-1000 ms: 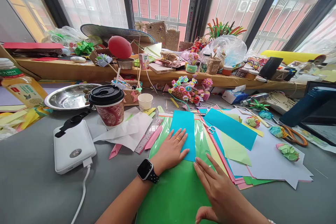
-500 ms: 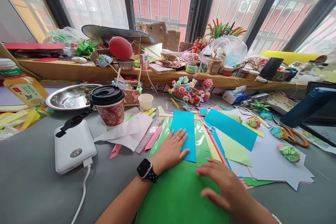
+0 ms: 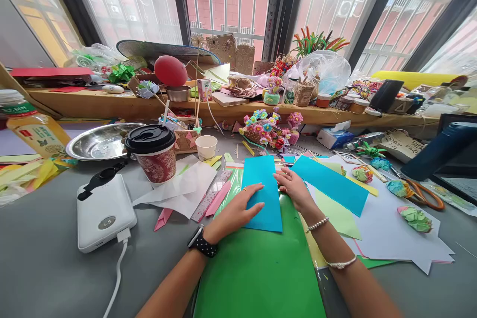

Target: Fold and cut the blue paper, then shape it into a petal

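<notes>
A blue paper strip [image 3: 264, 213] lies lengthwise over a green sheet [image 3: 257, 273] in a clear glossy sleeve. My left hand [image 3: 236, 211], with a dark watch at the wrist, rests on the strip's left side, thumb and fingers spread apart. At the strip's right edge is my right hand [image 3: 296, 190], fingers stretched out and slightly bent over that edge; I see nothing held in them. The small scissors that lay there are now hidden by this hand. A second blue paper piece [image 3: 331, 184] lies slanted to the right, on a pale green sheet [image 3: 337, 216].
A lidded paper cup [image 3: 156, 164], white power bank [image 3: 106, 216], metal dish [image 3: 89, 144] and small paper cup [image 3: 206, 147] stand left. White paper sheets [image 3: 398, 233], crumpled paper flowers [image 3: 413, 218] and orange-handled scissors [image 3: 428, 196] lie right. Crafts crowd the ledge [image 3: 149, 104] behind.
My right hand has moved forward from above the green sheet to the blue strip's right edge. My left hand has slid slightly back, its fingers lifting off the strip's middle.
</notes>
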Available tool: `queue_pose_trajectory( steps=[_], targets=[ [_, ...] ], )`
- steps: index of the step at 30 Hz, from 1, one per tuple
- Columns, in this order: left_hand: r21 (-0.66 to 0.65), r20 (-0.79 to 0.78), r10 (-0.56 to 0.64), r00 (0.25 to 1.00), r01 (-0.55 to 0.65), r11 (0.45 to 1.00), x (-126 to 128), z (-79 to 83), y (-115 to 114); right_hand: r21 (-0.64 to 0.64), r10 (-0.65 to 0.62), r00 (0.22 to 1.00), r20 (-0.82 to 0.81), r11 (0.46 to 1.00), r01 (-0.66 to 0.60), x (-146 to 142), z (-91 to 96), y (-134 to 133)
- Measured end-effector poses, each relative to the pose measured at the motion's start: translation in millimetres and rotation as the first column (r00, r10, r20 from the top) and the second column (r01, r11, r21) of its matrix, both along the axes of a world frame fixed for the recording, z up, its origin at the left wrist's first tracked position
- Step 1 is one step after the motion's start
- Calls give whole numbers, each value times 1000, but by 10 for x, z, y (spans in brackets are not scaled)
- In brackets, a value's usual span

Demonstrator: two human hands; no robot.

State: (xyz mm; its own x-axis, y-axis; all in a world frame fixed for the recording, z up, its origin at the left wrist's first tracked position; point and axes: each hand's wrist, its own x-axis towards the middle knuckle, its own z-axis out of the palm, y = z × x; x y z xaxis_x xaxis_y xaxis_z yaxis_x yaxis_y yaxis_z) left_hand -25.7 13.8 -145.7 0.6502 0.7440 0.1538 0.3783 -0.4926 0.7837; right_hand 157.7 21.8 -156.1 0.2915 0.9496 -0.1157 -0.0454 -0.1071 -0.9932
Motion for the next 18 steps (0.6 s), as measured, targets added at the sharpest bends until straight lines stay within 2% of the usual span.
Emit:
queue_pose_trajectory(
  steps=[2, 4, 7, 9, 11, 14, 18],
  targets=[
    [-120, 172, 76, 982, -56, 991, -2, 17, 19, 7, 55, 998, 21, 998, -55, -5, -9, -10],
    [-244, 309, 202, 929, -127, 961, -18, 36, 54, 20, 110, 994, 29, 994, -110, -7, -12, -49],
    [-330, 403, 398, 824, -275, 903, -79, 52, 131, 67, 203, 979, 2, 977, -203, 1, 9, -129],
    [-366, 429, 482, 764, -340, 866, -126, 56, 172, 93, 275, 961, -10, 958, -273, 5, 42, -187],
    [-425, 441, 521, 731, -341, 838, -158, 66, 188, 109, 341, 940, -7, 935, -339, -1, 89, -241],
    [-521, 439, 538, 719, -284, 805, -163, 95, 165, 126, 424, 906, -14, 899, -419, -31, 163, -307],
    [-603, 442, 558, 702, -228, 764, -134, 137, 116, 104, 432, 902, -5, 897, -429, -61, 212, -341]
  ],
)
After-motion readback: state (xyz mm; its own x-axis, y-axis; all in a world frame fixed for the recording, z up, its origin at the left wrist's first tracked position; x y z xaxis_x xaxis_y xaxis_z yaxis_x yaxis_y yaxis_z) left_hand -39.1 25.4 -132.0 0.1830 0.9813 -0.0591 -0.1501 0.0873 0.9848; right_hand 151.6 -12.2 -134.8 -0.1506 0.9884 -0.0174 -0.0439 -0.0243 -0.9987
